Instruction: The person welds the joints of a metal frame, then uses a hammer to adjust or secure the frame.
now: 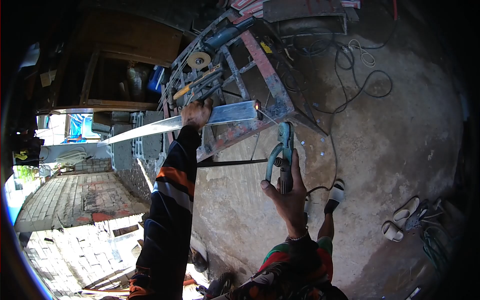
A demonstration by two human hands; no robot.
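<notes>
My left hand (197, 114) is closed around a long rectangular metal tube (232, 113), which lies across a paint-stained metal frame stand (270, 75). In my right hand (291, 195) is a teal welding electrode holder (286, 137), its handle between thumb and fingers. A thin electrode (268, 116) runs from the holder's jaws to the tube's near right end. A small orange glow shows at that end, where the electrode tip meets or nearly meets the metal. Beyond my left hand, tools with a yellow-orange handle (185, 91) lie on the stand.
An angle grinder (225, 35) and a round disc (199, 60) rest on the stand. Black cables (345, 95) loop over the concrete floor (385, 135). Slippers (406, 209) lie at right. Grey hollow blocks (147, 132) stand at left, below a wooden cabinet (125, 104).
</notes>
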